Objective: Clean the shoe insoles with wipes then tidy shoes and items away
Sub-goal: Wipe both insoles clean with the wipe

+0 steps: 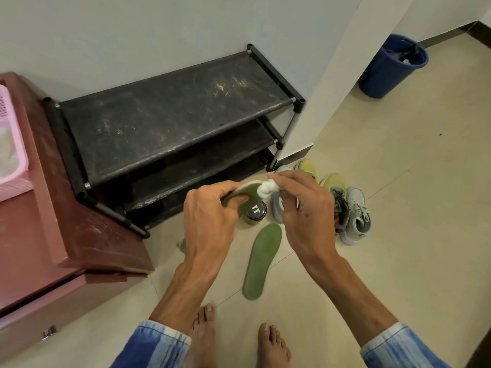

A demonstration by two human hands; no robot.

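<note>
My left hand grips a green insole held up in front of me, thumb across its face. My right hand pinches a crumpled white wipe against the insole's upper end. A second green insole lies flat on the floor tiles between my arms. Two yellow shoes and two pale blue-grey sneakers stand on the floor to the right, partly hidden behind my right hand. A small jar with a black lid stands on the floor below the held insole.
A black three-tier shoe rack stands against the wall. A maroon cabinet on the left carries a pink basket. A blue bin stands at the far right. My bare feet are at the bottom.
</note>
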